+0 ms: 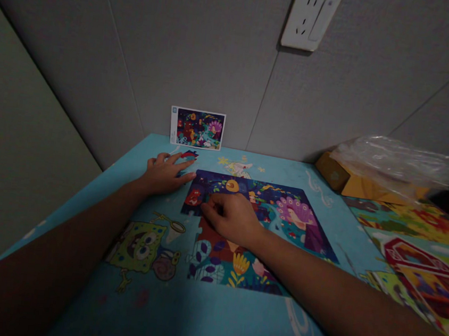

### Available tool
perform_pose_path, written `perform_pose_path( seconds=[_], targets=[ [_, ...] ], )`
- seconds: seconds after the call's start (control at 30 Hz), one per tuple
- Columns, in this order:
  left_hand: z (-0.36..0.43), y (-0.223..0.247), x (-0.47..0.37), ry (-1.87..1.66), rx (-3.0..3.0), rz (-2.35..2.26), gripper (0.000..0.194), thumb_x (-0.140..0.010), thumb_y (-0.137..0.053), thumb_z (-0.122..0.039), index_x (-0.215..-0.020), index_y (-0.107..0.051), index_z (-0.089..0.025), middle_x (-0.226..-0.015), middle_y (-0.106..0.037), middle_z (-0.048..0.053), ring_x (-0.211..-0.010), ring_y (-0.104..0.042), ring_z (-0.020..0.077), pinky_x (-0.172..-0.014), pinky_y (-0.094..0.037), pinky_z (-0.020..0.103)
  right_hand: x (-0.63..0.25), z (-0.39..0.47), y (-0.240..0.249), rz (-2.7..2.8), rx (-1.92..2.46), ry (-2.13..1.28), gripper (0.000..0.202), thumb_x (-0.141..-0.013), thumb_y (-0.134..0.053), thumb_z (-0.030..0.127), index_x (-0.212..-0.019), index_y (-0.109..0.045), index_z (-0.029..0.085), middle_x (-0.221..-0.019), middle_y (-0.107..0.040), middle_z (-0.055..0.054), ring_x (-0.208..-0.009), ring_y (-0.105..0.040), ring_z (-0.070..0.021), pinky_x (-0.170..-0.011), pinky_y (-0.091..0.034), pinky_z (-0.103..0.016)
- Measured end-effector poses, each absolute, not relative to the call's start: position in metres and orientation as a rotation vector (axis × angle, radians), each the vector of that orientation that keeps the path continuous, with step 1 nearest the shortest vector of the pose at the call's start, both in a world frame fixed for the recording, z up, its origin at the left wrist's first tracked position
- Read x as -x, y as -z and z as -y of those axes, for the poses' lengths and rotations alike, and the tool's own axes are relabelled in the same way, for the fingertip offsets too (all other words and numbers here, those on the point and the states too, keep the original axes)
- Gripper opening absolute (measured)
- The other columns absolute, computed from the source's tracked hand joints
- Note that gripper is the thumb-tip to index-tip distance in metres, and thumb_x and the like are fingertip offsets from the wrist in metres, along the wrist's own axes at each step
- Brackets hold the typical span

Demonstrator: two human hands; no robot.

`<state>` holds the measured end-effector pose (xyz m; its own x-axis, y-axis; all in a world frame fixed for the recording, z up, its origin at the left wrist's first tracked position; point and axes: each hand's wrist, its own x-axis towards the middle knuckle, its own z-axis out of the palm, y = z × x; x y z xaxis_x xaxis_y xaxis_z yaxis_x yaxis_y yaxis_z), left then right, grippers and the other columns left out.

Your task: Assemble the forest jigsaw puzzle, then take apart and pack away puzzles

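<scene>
A jigsaw puzzle [291,218] with a dark forest scene lies on the blue table, mostly joined, with a gap along its left edge. My right hand [231,217] rests over its left part, fingers curled and pinched together near the red creature at the edge. Whatever is between those fingertips is hidden. My left hand [167,175] lies on the table left of the puzzle's upper corner, fingers spread. At its fingertips is a loose red and blue puzzle piece [189,154], partly covered by the fingers.
A picture card [199,129] of the same scene leans against the wall. At right are a yellow box [383,189] under clear plastic wrapping [402,160] and another colourful picture [423,258]. A wall socket [312,17] is above. The blue tabletop [224,323] has cartoon prints.
</scene>
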<state>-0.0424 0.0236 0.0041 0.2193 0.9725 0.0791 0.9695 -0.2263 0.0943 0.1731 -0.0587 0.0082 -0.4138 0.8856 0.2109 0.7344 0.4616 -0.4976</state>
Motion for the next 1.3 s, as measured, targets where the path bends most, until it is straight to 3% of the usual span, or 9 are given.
perform_pose_path(
  seconds=[0.17, 0.3, 0.4, 0.53, 0.6, 0.8, 1.07, 1.2, 1.3],
  targets=[
    [-0.026, -0.008, 0.045, -0.368, -2.34, -1.949, 0.058, -0.083, -0.042, -0.067, -0.126, -0.065, -0.034, -0.144, -0.051, 0.006, -0.13, -0.039, 0.0388, -0.104, -0.032, 0.057, -0.173, 0.058, -0.009, 2.276, 1.359, -0.484, 0.029, -0.087, -0.053, 0.035, -0.063, -0.056, 0.019, -0.053, -0.049, 0.004, -0.05, -0.039, -0.0089, -0.053, -0.018, -0.026],
    [-0.03, -0.01, 0.047, -0.518, -2.341, -1.885, 0.048, -0.084, -0.047, -0.058, -0.102, -0.077, -0.025, -0.116, -0.069, 0.007, -0.114, -0.055, 0.0304, -0.103, -0.038, 0.044, -0.174, 0.058, -0.009, 2.274, 1.353, -0.479, 0.029, -0.087, -0.053, 0.035, -0.063, -0.056, 0.019, -0.054, -0.05, 0.004, -0.051, -0.039, -0.0088, -0.053, -0.017, -0.027],
    [-0.028, -0.008, 0.045, -0.53, -2.401, -1.88, 0.049, -0.085, -0.048, -0.056, -0.11, -0.074, -0.024, -0.124, -0.066, 0.009, -0.119, -0.051, 0.0332, -0.106, -0.034, 0.05, -0.174, 0.058, -0.009, 2.273, 1.348, -0.471, 0.029, -0.087, -0.053, 0.034, -0.063, -0.056, 0.019, -0.054, -0.05, 0.004, -0.051, -0.039, -0.0088, -0.053, -0.017, -0.027],
    [-0.021, -0.004, 0.04, -0.35, -2.445, -1.873, 0.058, -0.086, -0.041, -0.063, -0.139, -0.05, -0.04, -0.153, -0.04, 0.002, -0.132, -0.033, 0.0438, -0.101, -0.029, 0.065, -0.174, 0.059, -0.009, 2.274, 1.338, -0.467, 0.029, -0.087, -0.052, 0.035, -0.063, -0.056, 0.019, -0.054, -0.05, 0.004, -0.051, -0.04, -0.0088, -0.053, -0.018, -0.027],
    [-0.019, -0.003, 0.038, -0.301, -2.451, -1.86, 0.056, -0.088, -0.038, -0.064, -0.138, -0.05, -0.042, -0.153, -0.04, 0.001, -0.131, -0.033, 0.0441, -0.1, -0.029, 0.065, -0.174, 0.059, -0.009, 2.274, 1.342, -0.476, 0.029, -0.087, -0.053, 0.034, -0.063, -0.057, 0.019, -0.054, -0.051, 0.004, -0.051, -0.04, -0.0088, -0.053, -0.018, -0.027],
    [-0.024, -0.004, 0.041, -0.402, -2.381, -1.984, 0.057, -0.083, -0.046, -0.063, -0.126, -0.064, -0.03, -0.137, -0.054, 0.013, -0.127, -0.04, 0.0413, -0.099, -0.034, 0.059, -0.173, 0.058, -0.009, 2.275, 1.342, -0.486, 0.03, -0.087, -0.053, 0.034, -0.062, -0.056, 0.019, -0.054, -0.049, 0.004, -0.051, -0.039, -0.0088, -0.053, -0.018, -0.027],
    [-0.034, -0.008, 0.049, -0.502, -2.248, -2.012, 0.042, -0.081, -0.049, -0.054, -0.089, -0.08, -0.027, -0.112, -0.071, 0.006, -0.119, -0.053, 0.0319, -0.104, -0.038, 0.046, -0.174, 0.058, -0.009, 2.272, 1.326, -0.488, 0.029, -0.087, -0.053, 0.033, -0.062, -0.056, 0.018, -0.054, -0.049, 0.004, -0.051, -0.04, -0.0085, -0.053, -0.019, -0.027],
    [-0.037, -0.013, 0.051, -0.584, -2.186, -1.921, 0.037, -0.079, -0.054, -0.049, -0.061, -0.074, -0.025, -0.094, -0.075, 0.005, -0.111, -0.06, 0.029, -0.099, -0.044, 0.043, -0.174, 0.059, -0.009, 2.274, 1.323, -0.485, 0.029, -0.087, -0.053, 0.033, -0.062, -0.056, 0.018, -0.054, -0.05, 0.004, -0.052, -0.041, -0.0087, -0.053, -0.019, -0.027],
    [-0.038, -0.013, 0.054, -0.639, -2.155, -1.853, 0.033, -0.076, -0.059, -0.047, -0.056, -0.072, -0.025, -0.086, -0.075, 0.006, -0.104, -0.063, 0.0287, -0.095, -0.047, 0.043, -0.174, 0.059, -0.009, 2.281, 1.335, -0.484, 0.029, -0.087, -0.053, 0.034, -0.062, -0.056, 0.019, -0.055, -0.05, 0.004, -0.052, -0.041, -0.0091, -0.054, -0.019, -0.027]
  ],
)
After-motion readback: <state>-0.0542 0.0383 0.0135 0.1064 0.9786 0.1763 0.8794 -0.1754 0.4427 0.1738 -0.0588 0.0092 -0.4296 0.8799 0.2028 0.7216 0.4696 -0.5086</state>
